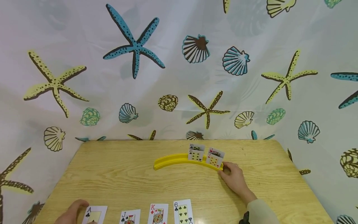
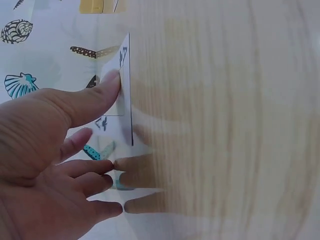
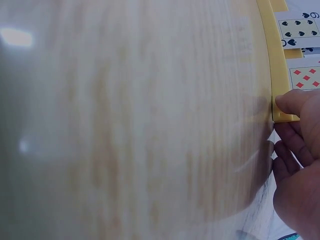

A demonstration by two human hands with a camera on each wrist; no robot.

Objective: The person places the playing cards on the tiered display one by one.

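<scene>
My left hand [image 1: 72, 212] is at the front left of the table, beside the ace of clubs [image 1: 101, 210] in the head view. In the left wrist view its thumb [image 2: 102, 93] rests on the card's face [image 2: 114, 107], while the other fingers stretch down beside it. My right hand [image 1: 235, 179] pinches the right end of a curved yellow card holder [image 1: 169, 159] between thumb and fingers. Upright in the holder stand a six of spades [image 1: 195, 155] before a ten [image 1: 197, 147], and a seven of diamonds [image 1: 213, 160] before a jack [image 1: 216, 152].
Face up along the table's front lie a jack of spades [image 1: 131, 214], a king of diamonds [image 1: 160, 211] and a six of clubs [image 1: 183, 211], right of the ace. A cloth with starfish and shells [image 1: 170, 74] hangs behind and beside the wooden table [image 1: 117, 174].
</scene>
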